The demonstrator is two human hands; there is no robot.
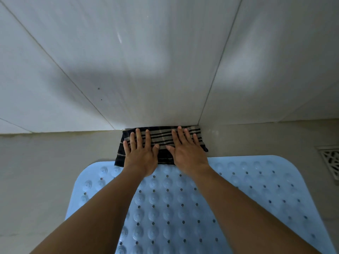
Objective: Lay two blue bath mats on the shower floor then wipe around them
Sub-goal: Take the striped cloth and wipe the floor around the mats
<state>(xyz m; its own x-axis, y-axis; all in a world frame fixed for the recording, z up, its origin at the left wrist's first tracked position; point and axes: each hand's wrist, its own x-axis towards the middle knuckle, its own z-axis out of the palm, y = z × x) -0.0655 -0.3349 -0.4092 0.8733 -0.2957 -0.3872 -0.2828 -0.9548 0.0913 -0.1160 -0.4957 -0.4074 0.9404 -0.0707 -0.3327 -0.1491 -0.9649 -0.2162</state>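
Both hands press flat, fingers spread, on a dark striped cloth lying in the strip of shower floor between the wall and a blue mat's far edge. The left hand and right hand sit side by side along the cloth's long axis, parallel to the wall. A drain lies toward the right edge. Only one mat shows.

The tiled wall stands right against the far edge of the striped cloth, blocking any move farther. Bare floor lies open to the left and to the right of the cloth, up to the drain grate far right. The blue mat fills the near side, touching the cloth.
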